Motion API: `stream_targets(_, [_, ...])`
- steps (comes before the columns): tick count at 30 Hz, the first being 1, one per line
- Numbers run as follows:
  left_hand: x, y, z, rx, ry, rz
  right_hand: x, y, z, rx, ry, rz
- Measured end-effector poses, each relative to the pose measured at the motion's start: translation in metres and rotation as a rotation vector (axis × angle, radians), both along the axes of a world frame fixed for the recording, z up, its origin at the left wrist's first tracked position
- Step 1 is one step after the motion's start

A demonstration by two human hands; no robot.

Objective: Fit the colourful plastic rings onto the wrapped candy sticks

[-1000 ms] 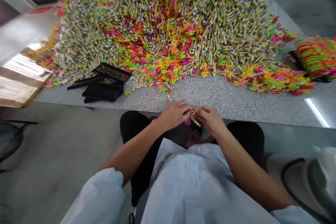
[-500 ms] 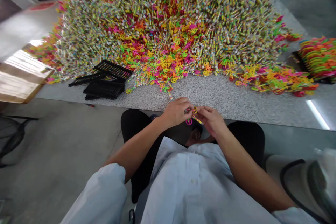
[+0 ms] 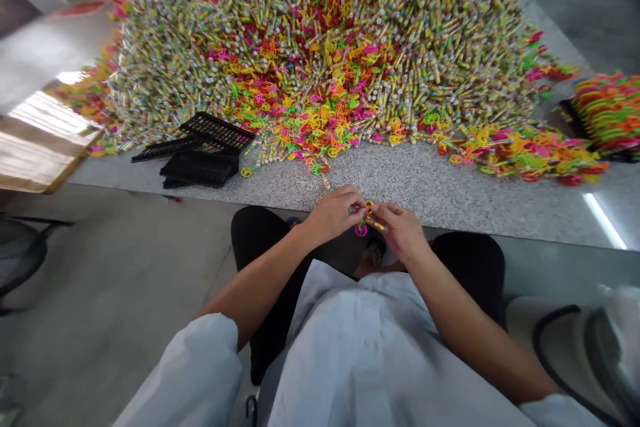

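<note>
Trays (image 3: 203, 168) lie beside heaped tubes (image 3: 175, 53), beyond the left hand (image 3: 333, 215)

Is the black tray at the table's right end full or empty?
Loaded: the black tray holds tightly packed colourful pieces; whether completely full, I cannot tell.

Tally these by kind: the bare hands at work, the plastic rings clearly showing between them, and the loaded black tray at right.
Bare hands: 2 (left hand, right hand)
Rings: 2 (yellow ring, pink ring)
Loaded black tray: 1
Total: 5; the hands may hide more rings.
</note>
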State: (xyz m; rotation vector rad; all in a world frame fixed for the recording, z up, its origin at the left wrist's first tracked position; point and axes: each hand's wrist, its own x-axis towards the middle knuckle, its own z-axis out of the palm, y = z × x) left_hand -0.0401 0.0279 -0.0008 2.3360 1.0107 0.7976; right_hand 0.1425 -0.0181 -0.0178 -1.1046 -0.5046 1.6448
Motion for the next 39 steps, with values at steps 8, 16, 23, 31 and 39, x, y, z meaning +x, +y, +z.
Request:
stream_targets(8, [0.000,-0.001,-0.002,0.055,0.047,0.004,0.000,0.001,-0.001,-0.006,-0.034,0.000])
stream_targets(16, [-0.001,-0.002,-0.001,0.081,0.212,-0.039,0.008,0.001,-0.010,0.090,-0.254,0.100])
stream_targets(23, [-0.002,-0.002,0.004,0.105,0.305,-0.097,0.006,0.003,-0.012,0.093,-0.275,0.101])
stream_targets(31, [-0.004,-0.004,0.001,0.141,0.361,-0.093,0.007,0.004,-0.016,0.082,-0.231,0.119])
stream_targets(39, [-0.005,-0.003,0.003,0.091,0.288,-0.106,0.008,0.006,-0.012,0.092,-0.235,0.156])
